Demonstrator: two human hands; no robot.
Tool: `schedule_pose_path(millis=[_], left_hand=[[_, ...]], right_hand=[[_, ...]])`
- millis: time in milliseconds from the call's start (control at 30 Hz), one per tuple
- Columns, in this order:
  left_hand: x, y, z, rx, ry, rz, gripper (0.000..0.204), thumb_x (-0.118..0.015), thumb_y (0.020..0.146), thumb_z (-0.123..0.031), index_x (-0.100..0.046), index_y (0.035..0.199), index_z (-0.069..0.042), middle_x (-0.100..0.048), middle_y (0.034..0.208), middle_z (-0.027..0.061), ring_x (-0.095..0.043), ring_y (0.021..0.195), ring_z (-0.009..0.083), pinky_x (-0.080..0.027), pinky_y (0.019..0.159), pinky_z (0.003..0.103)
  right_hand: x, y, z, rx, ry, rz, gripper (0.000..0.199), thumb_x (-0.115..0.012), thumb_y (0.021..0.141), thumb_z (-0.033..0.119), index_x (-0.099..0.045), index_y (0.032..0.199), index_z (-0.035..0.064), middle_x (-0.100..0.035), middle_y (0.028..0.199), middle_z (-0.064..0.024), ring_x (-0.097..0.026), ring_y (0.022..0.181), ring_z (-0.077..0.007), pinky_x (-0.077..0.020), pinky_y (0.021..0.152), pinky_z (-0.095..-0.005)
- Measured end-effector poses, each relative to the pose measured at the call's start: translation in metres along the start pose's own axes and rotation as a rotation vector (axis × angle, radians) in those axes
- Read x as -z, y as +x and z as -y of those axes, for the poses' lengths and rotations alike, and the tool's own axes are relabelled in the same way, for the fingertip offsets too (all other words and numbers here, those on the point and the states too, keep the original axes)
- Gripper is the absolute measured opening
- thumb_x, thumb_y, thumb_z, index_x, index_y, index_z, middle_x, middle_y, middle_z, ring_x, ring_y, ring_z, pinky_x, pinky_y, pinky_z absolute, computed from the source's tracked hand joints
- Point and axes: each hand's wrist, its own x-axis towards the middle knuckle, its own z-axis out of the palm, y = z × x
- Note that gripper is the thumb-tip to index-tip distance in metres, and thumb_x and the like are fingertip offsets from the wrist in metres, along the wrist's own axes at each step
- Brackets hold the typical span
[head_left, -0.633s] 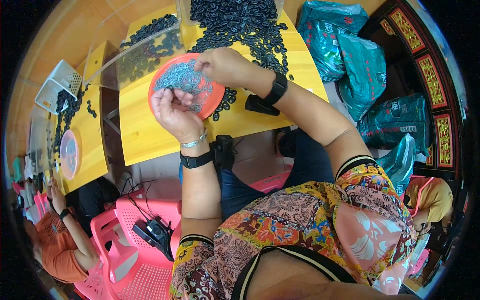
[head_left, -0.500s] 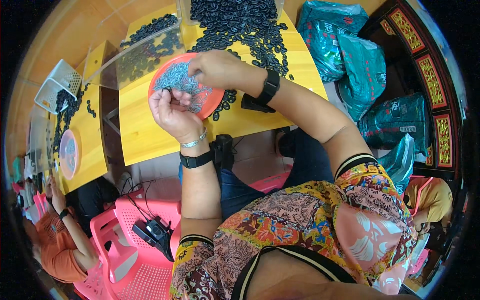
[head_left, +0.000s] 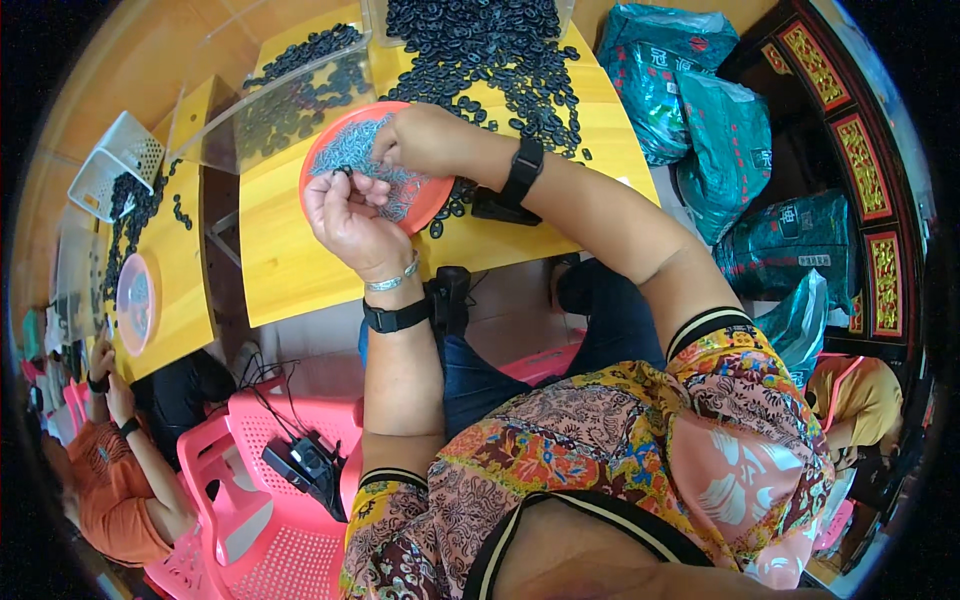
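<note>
1. Head view: your right hand (head_left: 428, 142) has shifted a little leftward over the bowl (head_left: 432, 205), closer to your left hand (head_left: 352, 222), which looks nearly unmoved.
2. Your left hand, palm up, pinches 1 black piece (head_left: 344, 171) between thumb and forefinger, its other fingers loosely curled. The piece's long axis is too small to read.
3. Your right hand is curled, palm down, its fingertips bunched at the screws (head_left: 345, 143); you can't tell from here whether it has hold of any.
4. Those screws lie in the bowl, their long axes pointing every way, mostly left of your right fingertips and just beyond the black piece. Your right hand looks nearer to them; the piece sits to its left and slightly nearer you.
</note>
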Motion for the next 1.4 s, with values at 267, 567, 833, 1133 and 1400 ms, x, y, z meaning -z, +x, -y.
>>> schedule_pose_path(millis=[267, 567, 833, 1133, 1400], left_hand=[[0.002, 0.0, -0.001, 0.019, 0.031, -0.007, 0.005, -0.045, 0.086, -0.007, -0.047, 0.09, -0.004, -0.054, 0.064, 0.0073, -0.051, 0.052, 0.0142, -0.042, 0.048, 0.023], [-0.001, -0.001, -0.001, 0.035, 0.02, -0.002, 0.002, -0.046, 0.086, -0.007, -0.046, 0.087, -0.005, -0.053, 0.063, 0.0069, -0.051, 0.051, 0.0147, -0.044, 0.049, 0.024], [-0.003, -0.003, -0.001, 0.062, 0.034, 0.026, 0.002, -0.047, 0.086, -0.008, -0.047, 0.087, -0.006, -0.054, 0.063, 0.0058, -0.052, 0.05, 0.0146, -0.042, 0.047, 0.022], [-0.002, -0.002, -0.002, 0.054, 0.036, 0.003, 0.002, -0.047, 0.086, -0.008, -0.047, 0.087, -0.006, -0.053, 0.063, 0.0057, -0.051, 0.05, 0.0144, -0.041, 0.046, 0.022], [-0.002, -0.001, -0.002, 0.03, 0.0, -0.006, 0.003, -0.047, 0.086, -0.008, -0.046, 0.088, -0.005, -0.053, 0.063, 0.0065, -0.051, 0.05, 0.0144, -0.041, 0.046, 0.022]], right_hand=[[0.01, 0.0, -0.002, -0.14, 0.35, 0.073, 0.021, -0.068, 0.069, 0.004, -0.068, 0.09, 0.0031, -0.067, 0.076, -0.0081, -0.061, 0.07, -0.0125, -0.0487, 0.065, -0.0277], [0.017, -0.005, 0.0, -0.136, 0.431, 0.07, 0.016, -0.067, 0.074, 0.005, -0.068, 0.09, 0.0022, -0.065, 0.072, -0.0046, -0.058, 0.068, -0.0091, -0.0474, 0.063, -0.0246], [0.027, -0.017, -0.006, -0.116, 0.698, 0.044, 0.019, -0.065, 0.076, 0.002, -0.065, 0.095, -0.0008, -0.065, 0.082, -0.0043, -0.059, 0.073, -0.0096, -0.0495, 0.068, -0.0228], [0.03, -0.016, -0.002, -0.103, 0.628, 0.096, 0.018, -0.066, 0.076, 0.004, -0.065, 0.094, -0.0015, -0.065, 0.082, -0.0046, -0.059, 0.074, -0.0093, -0.0493, 0.069, -0.0229], [0.017, -0.012, -0.004, -0.043, 0.092, -0.162, 0.017, -0.062, 0.077, 0.011, -0.066, 0.092, 0.0041, -0.066, 0.08, -0.0107, -0.064, 0.07, -0.019, -0.0499, 0.065, -0.0298]])
